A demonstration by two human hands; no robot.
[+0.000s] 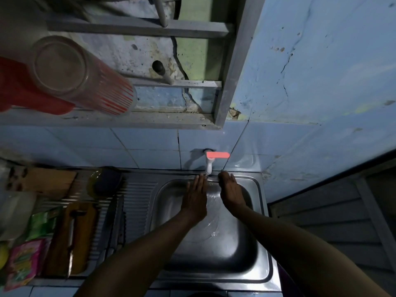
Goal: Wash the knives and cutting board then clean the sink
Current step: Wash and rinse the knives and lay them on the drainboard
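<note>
Left hand: the left hand (196, 197) reaches to the far edge of the sink, centre of the frame, fingers straight and together, holding nothing, fingertips right at the tap's spout.
Right hand: the right hand (231, 190) sits just beside it, to the right, fingers straight and relaxed, empty too, with a narrow gap between the two hands.
Tap: the white tap (209, 165) with its red handle (217, 154) juts from the tiled wall, directly above the fingertips.
Sink: the steel sink (250, 249) fills the lower centre; water glistens in the basin between and below the hands.
Cutting board: the wooden cutting board (82, 232) lies on the ribbed draining board, lower left of the frame, well apart from both hands.
Knife: a knife (70, 251) rests lengthwise on top of that board, tip pointing to the bottom edge.
Glass: a striped glass (85, 76) stands mouth down on the shelf, upper left.
Sponge: a dark sponge (109, 181) sits left of the basin, past the board.
</note>
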